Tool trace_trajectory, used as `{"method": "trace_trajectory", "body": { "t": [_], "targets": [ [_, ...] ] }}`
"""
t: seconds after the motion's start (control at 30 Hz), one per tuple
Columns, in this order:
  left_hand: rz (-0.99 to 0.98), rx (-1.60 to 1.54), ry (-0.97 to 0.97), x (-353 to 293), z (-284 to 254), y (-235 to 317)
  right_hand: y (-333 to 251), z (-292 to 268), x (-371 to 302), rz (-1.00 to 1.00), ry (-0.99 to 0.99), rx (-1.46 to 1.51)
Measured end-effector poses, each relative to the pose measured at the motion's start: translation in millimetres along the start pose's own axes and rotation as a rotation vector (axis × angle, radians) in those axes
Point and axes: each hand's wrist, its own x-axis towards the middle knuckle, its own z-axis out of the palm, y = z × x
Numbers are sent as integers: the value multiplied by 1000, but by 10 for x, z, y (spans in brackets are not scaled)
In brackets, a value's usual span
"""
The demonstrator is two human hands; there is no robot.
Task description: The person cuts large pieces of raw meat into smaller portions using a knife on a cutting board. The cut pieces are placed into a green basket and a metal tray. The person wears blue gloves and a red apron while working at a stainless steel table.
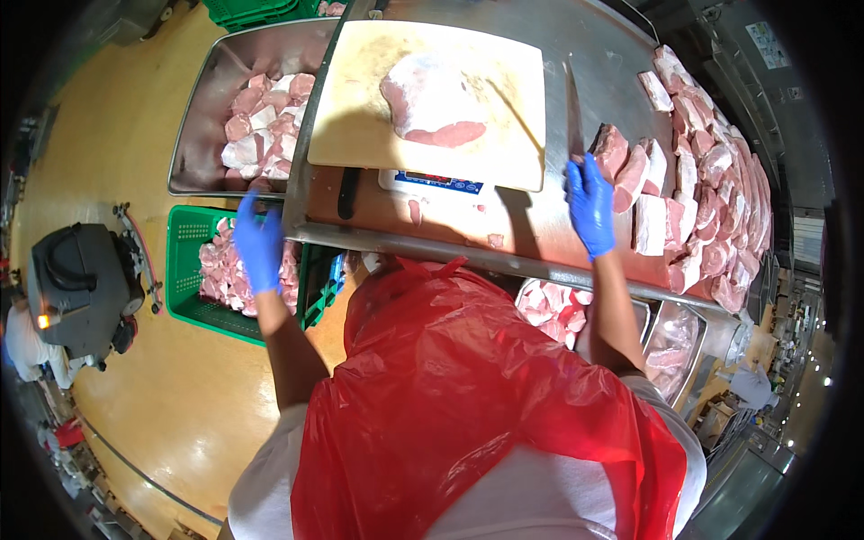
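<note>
My right hand, in a blue glove, is closed on the handle of a knife whose long blade points away from me over the steel table. My left hand, also blue-gloved, is open with fingers reaching forward between a steel tub of pork chunks and a green basket of smaller pieces. A large slab of pork with a white fat side lies on the cutting board. Beneath the board's near edge shows a scale's display.
Many pork strips are piled on the table's right. A black handle lies left of the scale. Meat containers stand below the table's front edge. A floor-cleaning machine and a person are at far left.
</note>
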Motion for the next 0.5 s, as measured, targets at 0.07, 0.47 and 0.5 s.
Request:
{"method": "trace_trajectory", "body": {
  "t": [0.07, 0.47, 0.5],
  "targets": [
    [-152, -546, -206, 343, 611, 880, -344, 223, 20, 50, 12, 98],
    [754, 106, -1001, 1584, 1474, 2166, -462, 78, -64, -68, -49, -172],
    [744, -1, -927, 1587, 1437, 2067, -461, 64, -122, -81, -65, -207]
  ]
}}
